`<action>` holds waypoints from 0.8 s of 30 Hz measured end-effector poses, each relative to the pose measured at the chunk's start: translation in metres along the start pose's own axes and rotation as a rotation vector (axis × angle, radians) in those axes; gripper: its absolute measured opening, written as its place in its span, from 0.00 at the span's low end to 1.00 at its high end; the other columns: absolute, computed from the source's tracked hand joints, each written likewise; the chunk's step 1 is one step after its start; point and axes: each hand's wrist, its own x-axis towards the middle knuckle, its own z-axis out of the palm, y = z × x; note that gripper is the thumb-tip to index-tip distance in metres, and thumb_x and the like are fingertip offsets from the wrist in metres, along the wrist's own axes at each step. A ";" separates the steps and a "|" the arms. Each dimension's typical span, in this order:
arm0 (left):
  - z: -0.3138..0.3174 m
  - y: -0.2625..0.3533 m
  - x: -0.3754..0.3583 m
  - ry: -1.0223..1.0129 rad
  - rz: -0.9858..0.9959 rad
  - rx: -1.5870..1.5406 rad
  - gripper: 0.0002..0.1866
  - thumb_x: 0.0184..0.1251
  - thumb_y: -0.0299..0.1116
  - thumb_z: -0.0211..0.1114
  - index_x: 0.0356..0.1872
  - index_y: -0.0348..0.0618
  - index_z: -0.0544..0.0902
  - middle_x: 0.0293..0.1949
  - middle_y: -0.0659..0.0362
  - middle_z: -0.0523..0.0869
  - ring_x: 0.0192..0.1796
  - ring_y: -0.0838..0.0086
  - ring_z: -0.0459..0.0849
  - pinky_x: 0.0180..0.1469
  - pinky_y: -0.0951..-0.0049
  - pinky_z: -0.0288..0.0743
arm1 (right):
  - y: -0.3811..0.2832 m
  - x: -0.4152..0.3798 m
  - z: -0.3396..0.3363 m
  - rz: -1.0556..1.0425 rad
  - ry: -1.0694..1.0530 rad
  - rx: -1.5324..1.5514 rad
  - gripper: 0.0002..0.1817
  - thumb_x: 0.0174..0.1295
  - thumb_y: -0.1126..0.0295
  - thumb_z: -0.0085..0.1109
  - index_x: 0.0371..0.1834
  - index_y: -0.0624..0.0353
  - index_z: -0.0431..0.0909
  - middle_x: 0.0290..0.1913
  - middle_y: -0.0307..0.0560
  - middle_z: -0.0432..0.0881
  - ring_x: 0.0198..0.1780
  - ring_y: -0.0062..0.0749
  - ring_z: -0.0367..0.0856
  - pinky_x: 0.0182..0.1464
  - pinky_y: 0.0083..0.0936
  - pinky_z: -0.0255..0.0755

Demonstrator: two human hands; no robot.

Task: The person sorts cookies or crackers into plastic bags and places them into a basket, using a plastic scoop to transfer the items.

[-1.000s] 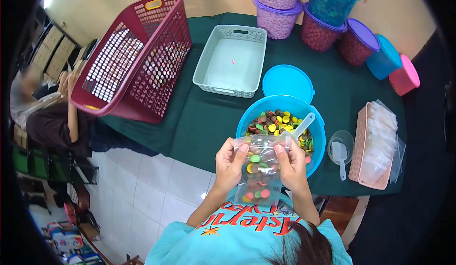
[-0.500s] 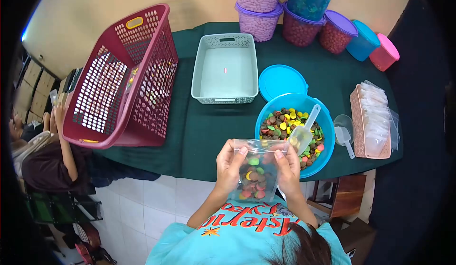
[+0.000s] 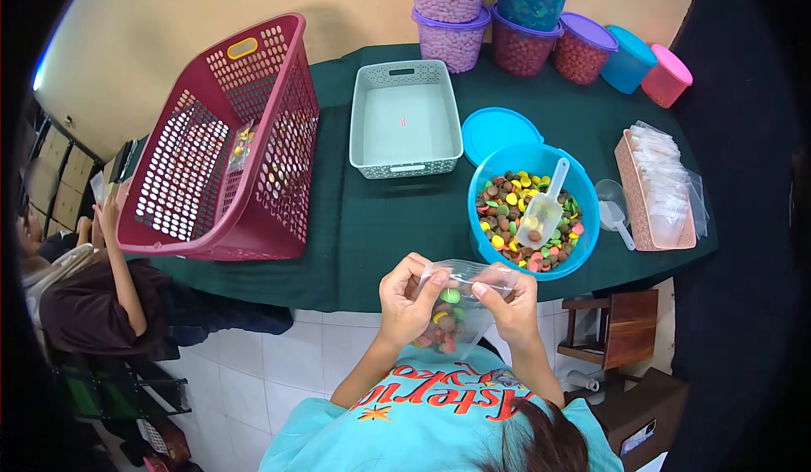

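Note:
A clear zip bag (image 3: pixel 446 316) partly filled with colourful round candies hangs between my hands, in front of the table's near edge. My left hand (image 3: pixel 407 301) pinches the bag's upper left part with thumb and fingers. On the other top corner, my right hand (image 3: pixel 512 305) has its thumb pressed against the plastic. Just beyond my right hand stands a blue tub (image 3: pixel 589 210) of brown, yellow, green and pink candies. A translucent scoop (image 3: pixel 542 215) lies on those candies, its handle pointing to the far side.
A maroon laundry basket (image 3: pixel 296 159) holding filled bags stands left, beside a pale green tray (image 3: pixel 409 117). A blue lid (image 3: pixel 500 144) lies behind the tub. Right are a second scoop (image 3: pixel 615 218) and a pink basket (image 3: pixel 646 218) of bags. Lidded tubs (image 3: pixel 583 49) line the back. Another person (image 3: pixel 93 303) sits left.
The bag's top has gone from stretched flat to tilted and bunched as my hands shifted along its edge. My view has moved slightly.

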 end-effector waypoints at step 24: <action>0.035 0.004 -0.138 -0.005 -0.150 0.191 0.06 0.58 0.28 0.62 0.27 0.35 0.79 0.22 0.61 0.80 0.27 0.84 0.77 0.29 0.82 0.70 | 0.000 -0.125 -0.020 0.108 -0.034 -0.106 0.02 0.52 0.77 0.58 0.26 0.65 0.79 0.26 0.39 0.77 0.31 0.17 0.74 0.34 0.15 0.66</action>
